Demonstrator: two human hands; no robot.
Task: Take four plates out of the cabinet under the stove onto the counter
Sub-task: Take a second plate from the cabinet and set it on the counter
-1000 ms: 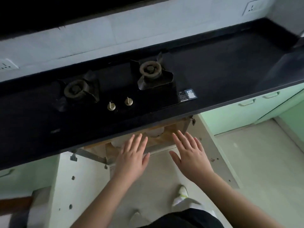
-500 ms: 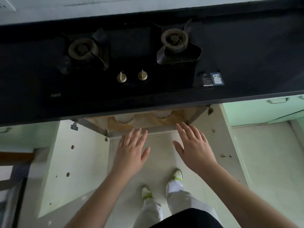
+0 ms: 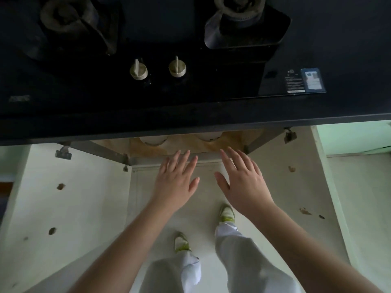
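Fingers (image 3: 182,159) on both your hands are straight and hold nothing, so reach low and grip one white plate (image 3: 153,141) by its edge.

Both bare forearms reach forward from the lower edge of the view, the left from about 7 o'clock, the right from about 5 o'clock, converging toward the middle. The left hand (image 3: 176,179) is palm down, fingers straight and slightly spread, pointing to about 1 o'clock, thumb out toward 3 o'clock. The right hand (image 3: 245,182) is also palm down, fingers straight and pointing to about 11 o'clock, thumb out toward 9 o'clock. The hands lie side by side, apart, and hold nothing. Below them show two legs and feet.
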